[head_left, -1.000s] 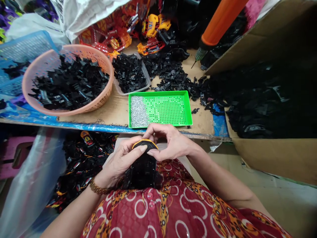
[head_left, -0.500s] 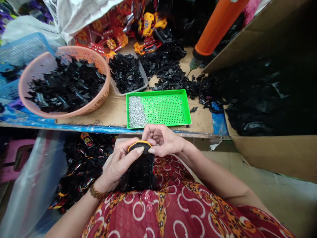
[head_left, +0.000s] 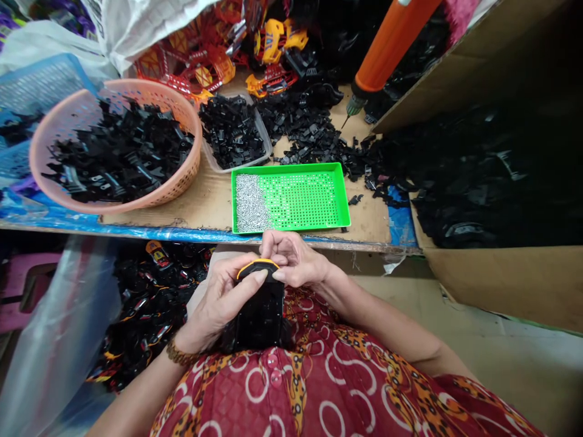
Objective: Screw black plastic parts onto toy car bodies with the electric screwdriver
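A black toy car chassis [head_left: 259, 318] with a yellow-edged end rests against my lap, underside up. My left hand [head_left: 225, 294] is closed around its far left side, thumb pressed on the black end piece beside the yellow edge. At the far right corner, my right hand [head_left: 298, 261] pinches the same end between thumb and curled fingers. Whether a small part sits inside those curled fingers is hidden. Just beyond the hands lies a green perforated tray [head_left: 310, 226], with small silver screws [head_left: 251, 203] heaped in its left part.
An orange power screwdriver [head_left: 387, 51] hangs bit-down at the right. Behind the tray are a pink basket [head_left: 195, 158] and a clear tub [head_left: 268, 136] of black parts, with loose black pieces [head_left: 310, 133] alongside. Cardboard boxes [head_left: 501, 273] stand right; finished-looking toy cars [head_left: 157, 255] lie below left.
Both hands keep nearly the same grip on the chassis. The view has shifted slightly, and the hanging screwdriver appears a little higher and further left.
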`<move>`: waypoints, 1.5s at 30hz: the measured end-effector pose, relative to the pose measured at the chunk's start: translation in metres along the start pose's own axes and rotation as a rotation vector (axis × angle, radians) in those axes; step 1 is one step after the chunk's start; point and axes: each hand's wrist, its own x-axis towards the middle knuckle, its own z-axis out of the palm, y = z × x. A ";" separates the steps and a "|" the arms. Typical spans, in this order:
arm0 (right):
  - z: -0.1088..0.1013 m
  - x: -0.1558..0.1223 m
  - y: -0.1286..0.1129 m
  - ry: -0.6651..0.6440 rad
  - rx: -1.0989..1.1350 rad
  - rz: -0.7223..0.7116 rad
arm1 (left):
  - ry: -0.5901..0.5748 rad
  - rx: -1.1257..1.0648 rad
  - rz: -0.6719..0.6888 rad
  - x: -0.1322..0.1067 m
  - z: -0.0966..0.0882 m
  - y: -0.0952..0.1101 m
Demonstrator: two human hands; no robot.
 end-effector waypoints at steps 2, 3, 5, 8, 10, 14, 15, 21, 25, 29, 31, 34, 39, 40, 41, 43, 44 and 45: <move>0.000 -0.001 -0.002 0.012 -0.018 0.012 | -0.002 0.071 0.018 0.002 0.000 0.004; 0.000 -0.001 -0.005 0.000 -0.046 0.027 | -0.002 0.112 0.033 0.003 0.000 0.006; -0.002 0.000 -0.017 -0.040 -0.145 0.060 | -0.010 0.173 0.054 0.006 -0.001 0.009; -0.006 0.004 -0.042 -0.124 -0.342 0.143 | -0.045 0.184 0.029 0.009 -0.002 0.011; -0.007 0.009 -0.058 -0.199 -0.445 0.218 | -0.060 0.178 0.017 0.011 0.000 0.012; -0.008 0.020 -0.071 -0.307 -0.613 0.302 | -0.053 0.202 0.029 0.011 0.005 0.016; -0.008 0.022 -0.071 -0.321 -0.633 0.301 | -0.049 0.215 0.028 0.011 0.006 0.017; -0.011 0.025 -0.054 -0.348 -0.484 0.219 | -0.071 0.287 0.020 0.008 0.007 0.019; -0.015 0.024 -0.046 -0.350 -0.434 0.208 | -0.116 0.316 0.012 0.008 0.008 0.019; -0.017 0.023 -0.041 -0.323 -0.391 0.229 | -0.098 0.284 -0.003 0.008 0.007 0.014; -0.018 0.021 -0.040 -0.271 -0.367 0.260 | -0.071 0.214 -0.026 0.007 0.005 0.009; -0.019 0.016 -0.038 -0.169 -0.305 0.294 | -0.038 0.069 -0.096 0.006 0.003 0.002; -0.017 0.010 -0.027 -0.111 -0.185 0.226 | -0.072 0.041 -0.122 0.007 0.002 0.000; -0.016 0.009 -0.024 -0.095 -0.170 0.210 | -0.085 0.045 -0.122 0.008 0.002 0.000; -0.016 0.009 -0.021 -0.076 -0.154 0.197 | -0.095 0.044 -0.127 0.009 0.002 0.000; -0.015 0.008 -0.018 -0.051 -0.128 0.187 | -0.104 0.026 -0.152 0.009 0.000 -0.001; -0.015 0.008 -0.017 -0.051 -0.123 0.188 | -0.101 0.026 -0.164 0.009 -0.001 -0.001; -0.015 0.009 -0.016 -0.055 -0.126 0.187 | -0.093 0.038 -0.168 0.009 -0.002 -0.002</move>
